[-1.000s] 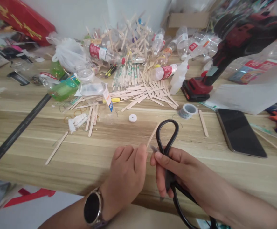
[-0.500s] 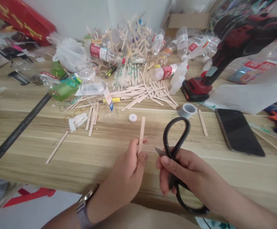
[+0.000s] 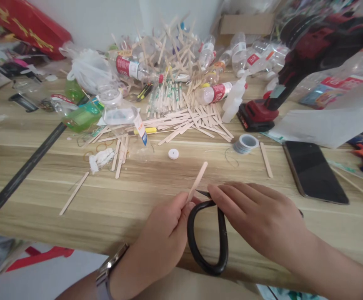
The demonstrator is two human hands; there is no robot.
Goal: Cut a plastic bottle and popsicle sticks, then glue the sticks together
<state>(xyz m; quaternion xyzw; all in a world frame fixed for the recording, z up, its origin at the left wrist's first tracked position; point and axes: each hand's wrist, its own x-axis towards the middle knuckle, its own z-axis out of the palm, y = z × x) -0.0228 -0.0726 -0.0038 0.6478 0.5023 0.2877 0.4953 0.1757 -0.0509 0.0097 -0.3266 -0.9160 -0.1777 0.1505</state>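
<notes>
Scissors (image 3: 223, 239) have turned over in the head view since the earlier frame, one black loop now between the two hands. Right hand (image 3: 258, 216), palm down, is curled around them, the blade tip (image 3: 202, 193) just beside the stick (image 3: 198, 180); contact is unclear. Left hand (image 3: 167, 233) pinches that stick, which juts beyond its fingertips. Working the point at the stick seems the current step; the next move calls for a steady pinch, skin clear of metal.
</notes>
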